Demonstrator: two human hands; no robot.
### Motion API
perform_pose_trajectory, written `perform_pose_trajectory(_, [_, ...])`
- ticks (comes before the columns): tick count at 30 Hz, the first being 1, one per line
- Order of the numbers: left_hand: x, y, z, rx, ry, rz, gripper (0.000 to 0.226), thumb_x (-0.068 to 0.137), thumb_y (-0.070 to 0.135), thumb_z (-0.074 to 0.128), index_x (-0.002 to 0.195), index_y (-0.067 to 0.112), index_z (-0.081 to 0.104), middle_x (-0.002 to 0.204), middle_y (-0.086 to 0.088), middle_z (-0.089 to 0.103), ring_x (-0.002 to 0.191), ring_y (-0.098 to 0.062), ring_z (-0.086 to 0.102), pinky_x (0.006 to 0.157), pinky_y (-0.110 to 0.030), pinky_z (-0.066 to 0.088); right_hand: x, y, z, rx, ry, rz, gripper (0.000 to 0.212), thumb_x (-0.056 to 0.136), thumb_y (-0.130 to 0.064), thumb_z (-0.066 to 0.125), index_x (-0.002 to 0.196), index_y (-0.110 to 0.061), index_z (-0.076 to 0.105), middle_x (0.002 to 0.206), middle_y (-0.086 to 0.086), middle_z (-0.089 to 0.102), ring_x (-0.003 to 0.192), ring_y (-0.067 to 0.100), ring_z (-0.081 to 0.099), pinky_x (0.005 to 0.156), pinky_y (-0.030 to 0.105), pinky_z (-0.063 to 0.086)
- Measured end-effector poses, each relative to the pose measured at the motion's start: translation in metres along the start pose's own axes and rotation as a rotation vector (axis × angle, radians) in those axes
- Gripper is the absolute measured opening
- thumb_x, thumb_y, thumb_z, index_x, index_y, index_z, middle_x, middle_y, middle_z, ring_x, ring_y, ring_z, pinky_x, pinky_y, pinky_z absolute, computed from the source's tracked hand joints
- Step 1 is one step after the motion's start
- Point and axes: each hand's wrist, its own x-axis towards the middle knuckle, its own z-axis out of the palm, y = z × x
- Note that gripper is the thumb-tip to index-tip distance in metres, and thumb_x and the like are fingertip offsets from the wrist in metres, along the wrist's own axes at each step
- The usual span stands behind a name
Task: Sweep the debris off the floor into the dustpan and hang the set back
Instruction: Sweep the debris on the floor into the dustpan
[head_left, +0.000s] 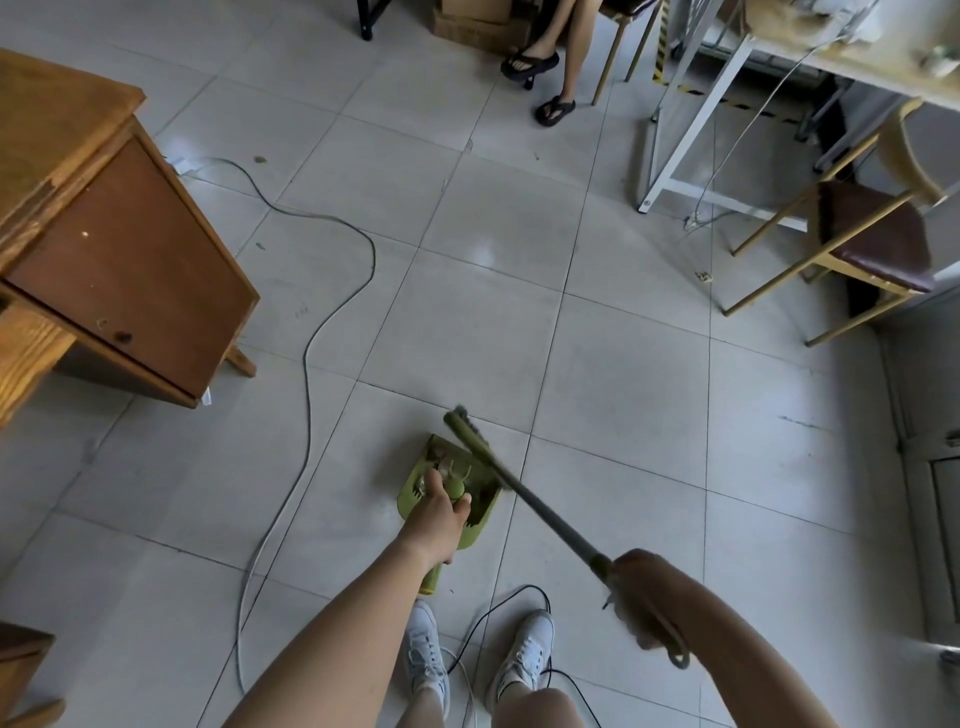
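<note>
A green dustpan (415, 486) stands on the tiled floor just ahead of my feet. My left hand (439, 512) grips its upright green handle. My right hand (641, 592) holds the top end of a long broom handle (545, 512), which slants down to the left. The broom head (467, 431) rests at the dustpan's far right edge, its grey bristles touching the floor. Some small clutter lies inside the pan. A few small dark specks (260, 160) lie far off on the tiles.
A wooden desk (104, 249) stands at the left. A grey cable (311, 332) snakes across the floor and a black cable (519, 592) loops by my shoes. A chair (872, 239) and a white table frame (675, 156) sit at the right. Another person's legs (561, 57) are at the top.
</note>
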Motion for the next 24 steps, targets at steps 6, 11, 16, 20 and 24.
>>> perform_pose_trajectory(6, [0.006, -0.003, 0.000, 0.016, -0.014, 0.023, 0.038, 0.103, 0.032, 0.038, 0.127, 0.008, 0.021, 0.127, -0.027, 0.054, 0.048, -0.020, 0.051, 0.036, -0.023, 0.042, 0.046, -0.060, 0.011, -0.158, 0.209, -0.237, 0.019, 0.098, -0.023, 0.034, 0.100, -0.005, 0.038, 0.060, 0.016, 0.050, 0.036, 0.018, 0.044, 0.040, 0.024, 0.042])
perform_pose_trajectory(11, [0.011, -0.007, -0.005, -0.015, 0.002, -0.007, 0.036, 0.102, 0.033, 0.040, 0.124, 0.010, 0.023, 0.085, -0.013, 0.052, 0.044, -0.020, 0.049, 0.037, -0.025, 0.043, 0.089, -0.117, 0.033, -0.195, 0.245, -0.312, 0.010, 0.095, -0.013, 0.036, 0.101, -0.007, 0.041, 0.069, 0.012, 0.051, 0.049, 0.022, 0.049, 0.043, 0.026, 0.041])
perform_pose_trajectory(16, [0.014, -0.005, -0.004, -0.029, -0.017, 0.000, 0.034, 0.102, 0.034, 0.039, 0.122, 0.012, 0.022, 0.088, -0.012, 0.051, 0.045, -0.020, 0.049, 0.039, -0.027, 0.045, 0.104, -0.112, 0.066, -0.145, 0.161, -0.075, 0.016, 0.098, -0.017, 0.029, 0.111, -0.010, 0.036, 0.079, 0.016, 0.049, 0.046, 0.019, 0.042, 0.041, 0.025, 0.040])
perform_pose_trajectory(20, [0.014, -0.003, 0.001, -0.049, -0.035, 0.009, 0.036, 0.102, 0.033, 0.041, 0.122, 0.011, 0.021, 0.110, -0.028, 0.056, 0.047, -0.021, 0.050, 0.037, -0.026, 0.045, 0.095, -0.074, 0.093, -0.173, 0.063, -0.069, 0.040, 0.099, -0.018, 0.032, 0.139, -0.022, 0.025, 0.075, 0.011, 0.046, 0.048, 0.017, 0.045, 0.033, 0.023, 0.043])
perform_pose_trajectory(24, [0.012, -0.001, 0.008, -0.025, -0.038, -0.001, 0.057, 0.102, 0.034, 0.040, 0.143, 0.009, 0.010, 0.105, -0.026, 0.061, 0.047, -0.020, 0.050, 0.041, -0.026, 0.046, 0.078, -0.013, 0.116, -0.347, 0.029, -0.197, 0.046, 0.098, -0.015, 0.034, 0.143, -0.014, 0.025, 0.074, -0.008, 0.030, 0.060, 0.006, 0.035, 0.051, 0.025, 0.036])
